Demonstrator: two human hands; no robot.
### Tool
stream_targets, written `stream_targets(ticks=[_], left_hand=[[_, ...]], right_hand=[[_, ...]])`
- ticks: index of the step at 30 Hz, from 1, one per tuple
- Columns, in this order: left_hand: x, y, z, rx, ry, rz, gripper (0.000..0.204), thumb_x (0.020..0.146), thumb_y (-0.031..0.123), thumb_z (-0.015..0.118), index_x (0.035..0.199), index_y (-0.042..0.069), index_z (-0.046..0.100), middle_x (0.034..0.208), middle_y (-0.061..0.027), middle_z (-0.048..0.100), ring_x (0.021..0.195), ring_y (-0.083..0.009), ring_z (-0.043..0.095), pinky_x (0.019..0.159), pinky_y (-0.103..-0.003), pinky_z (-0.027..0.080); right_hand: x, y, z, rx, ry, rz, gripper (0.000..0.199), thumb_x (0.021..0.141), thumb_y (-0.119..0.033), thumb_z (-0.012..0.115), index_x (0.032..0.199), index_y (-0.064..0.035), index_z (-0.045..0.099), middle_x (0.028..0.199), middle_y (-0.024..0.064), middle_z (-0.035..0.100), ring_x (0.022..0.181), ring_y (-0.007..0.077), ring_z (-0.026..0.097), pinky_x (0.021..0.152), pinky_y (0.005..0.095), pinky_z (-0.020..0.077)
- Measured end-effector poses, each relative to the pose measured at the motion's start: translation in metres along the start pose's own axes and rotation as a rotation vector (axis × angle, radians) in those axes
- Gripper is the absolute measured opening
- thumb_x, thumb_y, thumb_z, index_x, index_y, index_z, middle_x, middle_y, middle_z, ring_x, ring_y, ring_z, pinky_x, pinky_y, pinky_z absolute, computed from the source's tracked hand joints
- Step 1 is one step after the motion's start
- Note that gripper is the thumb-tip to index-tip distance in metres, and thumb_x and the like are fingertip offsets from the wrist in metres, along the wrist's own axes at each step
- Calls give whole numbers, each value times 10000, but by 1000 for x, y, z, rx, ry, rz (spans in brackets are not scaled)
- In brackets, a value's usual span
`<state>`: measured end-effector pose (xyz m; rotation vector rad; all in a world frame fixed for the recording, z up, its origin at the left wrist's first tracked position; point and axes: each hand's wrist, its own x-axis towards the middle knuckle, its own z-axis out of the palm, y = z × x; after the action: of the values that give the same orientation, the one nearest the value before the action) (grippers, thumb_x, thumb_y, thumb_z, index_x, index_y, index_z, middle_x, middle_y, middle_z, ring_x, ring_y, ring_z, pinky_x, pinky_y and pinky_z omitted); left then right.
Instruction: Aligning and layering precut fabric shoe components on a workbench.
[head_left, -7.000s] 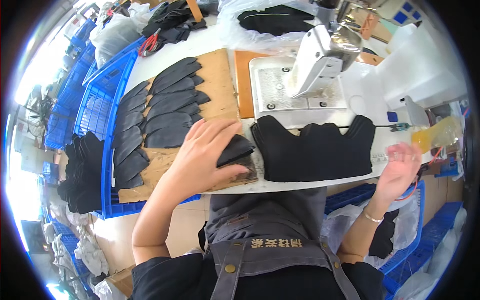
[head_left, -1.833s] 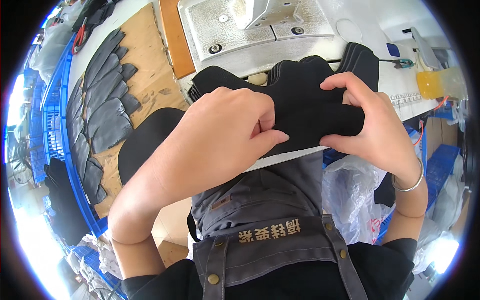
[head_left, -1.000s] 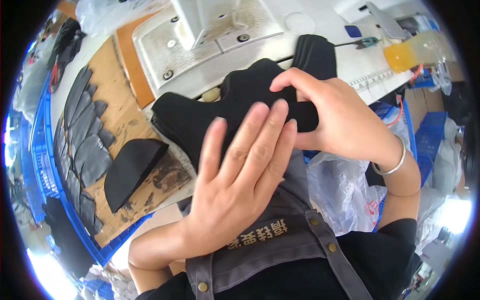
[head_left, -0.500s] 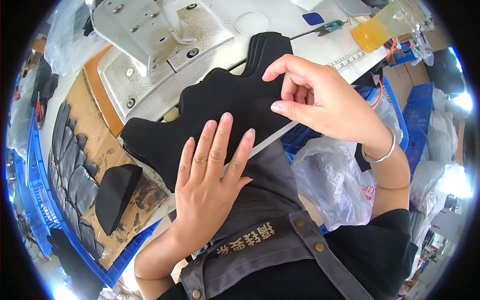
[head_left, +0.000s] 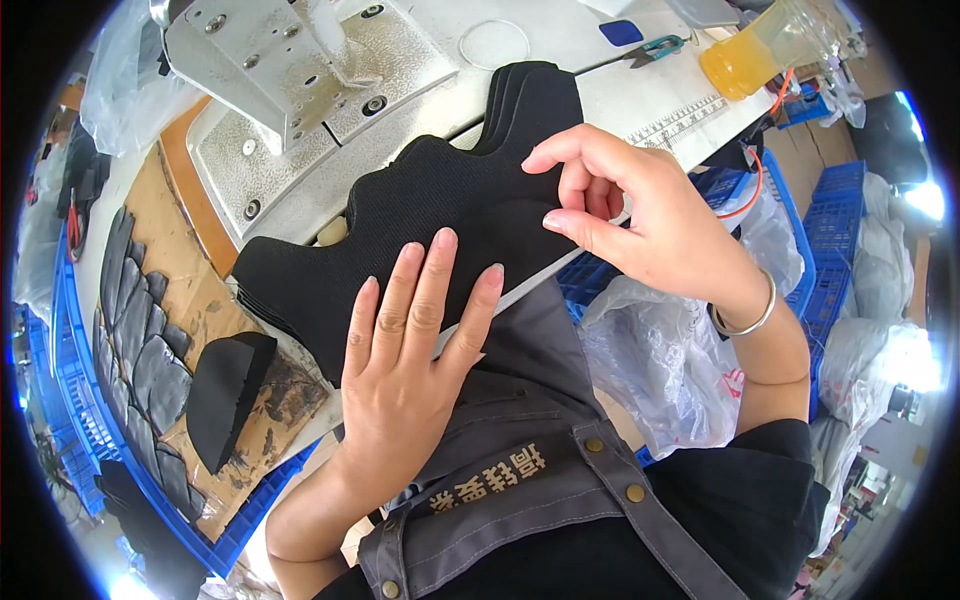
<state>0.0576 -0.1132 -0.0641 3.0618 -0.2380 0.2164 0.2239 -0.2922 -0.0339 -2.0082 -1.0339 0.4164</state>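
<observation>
Fingers of the left hand (head_left: 395, 395) are spread flat, palm down, with the fingertips laid on the near edge of a stack of black cloth (head_left: 430, 190); nothing is gripped. On the right hand (head_left: 660, 225), thumb and forefinger are parted and the other fingers curled; no object is seen in the grasp. It is held at the stack's right part; whether contact is made cannot be told. A metal bracelet (head_left: 752, 310) is worn on the right wrist.

The stack is set along the near edge of the white tabletop (head_left: 608, 95), its wavy side turned to the sewing machine (head_left: 235, 70). Layered edges are seen at both ends.

Writing: a row of gold characters (head_left: 490, 480) is borne on the grey apron (head_left: 500, 420); red print, partly folded away, is seen on the clear plastic bag (head_left: 655, 365); fine graduations are marked on the ruled strip (head_left: 675, 122).

Snips (head_left: 655, 52) and a bottle of yellow liquid (head_left: 740, 65) are placed beyond the strip. At left, a half-round black piece (head_left: 228, 400) and overlapping dark pieces (head_left: 160, 380) are laid on stained cardboard (head_left: 205, 300).
</observation>
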Motion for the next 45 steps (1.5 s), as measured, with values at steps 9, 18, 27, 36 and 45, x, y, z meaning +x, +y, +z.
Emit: stream_targets(ticks=[9, 18, 27, 36, 45], left_hand=[[1, 1, -4, 81, -17, 22, 581, 834, 105, 522, 1396, 237, 456, 1470, -100, 414, 1341, -257, 419, 1085, -407, 320], [-1, 1, -6, -94, 17, -10, 860, 680, 232, 763, 1389, -53, 368, 1476, -200, 356, 1369, -338, 355, 1101, -448, 306], [-4, -47, -64, -20, -23, -7, 656, 769, 443, 683, 1140, -89, 584, 1227, -195, 583, 1181, -294, 537, 1040, -426, 370], [107, -268, -47, 940, 170, 549, 757, 762, 125, 619, 1450, 283, 345, 1548, 6, 259, 1419, -195, 250, 1187, -467, 130], [196, -356, -17, 705, 100, -331, 489, 944, 289, 423, 1410, 140, 420, 1510, -18, 345, 1410, -236, 276, 1135, -527, 196]], right_hand=[[-8, -2, 11, -399, 172, -186, 362, 784, -17, 683, 1124, -65, 567, 774, 42, 531, 623, 153, 499, 554, 267, 426], [-14, -5, 40, -682, -31, -352, 751, 743, -272, 705, 1393, -24, 423, 1497, 120, 357, 1374, 274, 357, 1100, 492, 246], [-7, 5, -3, -852, -79, -518, 650, 720, -190, 685, 1300, 31, 493, 1361, 167, 510, 1264, 313, 495, 1060, 440, 380], [-6, 0, 6, -864, -2, -557, 535, 745, -153, 709, 1222, 17, 535, 1302, 185, 537, 1207, 334, 532, 964, 414, 467], [-12, -3, 11, -846, -31, -448, 534, 736, -146, 705, 1220, 16, 548, 1337, 198, 513, 1241, 351, 504, 986, 435, 448]])
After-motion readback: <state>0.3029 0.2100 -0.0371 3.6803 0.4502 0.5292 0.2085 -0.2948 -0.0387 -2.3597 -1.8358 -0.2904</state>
